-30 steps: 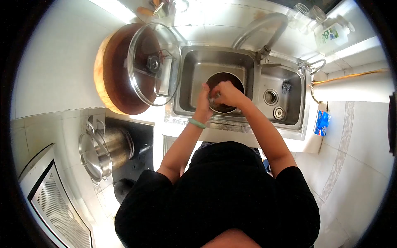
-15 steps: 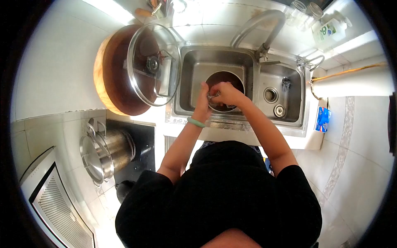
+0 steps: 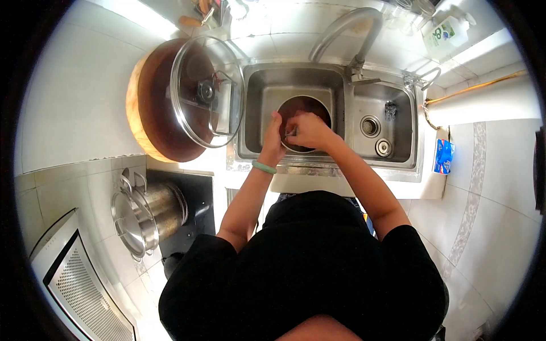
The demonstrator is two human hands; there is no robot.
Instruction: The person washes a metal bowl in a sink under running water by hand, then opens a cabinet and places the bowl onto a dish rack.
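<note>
A round pot (image 3: 301,105) with a brownish inside and a thin pale rim sits in the larger left sink basin. My left hand (image 3: 274,138) is closed on the pot's left edge, thumb pointing up along the rim; a green bangle circles that wrist. Inside the pot, my right hand (image 3: 310,131) has its fingers curled round a small silvery-grey steel wool scrubber (image 3: 292,132), mostly covered by the fingers. The pot's near side is partly behind my hands.
Left of the sink (image 3: 259,85), a glass lid (image 3: 181,108) leans by a round wooden board (image 3: 136,108). The faucet (image 3: 372,40) arches behind. Drain parts and a dark scrubber (image 3: 391,110) lie in the right basin. A steel pot (image 3: 165,210) stands on the black stove.
My right hand has shifted slightly within the pot, and less of the scrubber shows beneath its fingers. My left hand stays at the pot's edge. The whole view has moved slightly.
</note>
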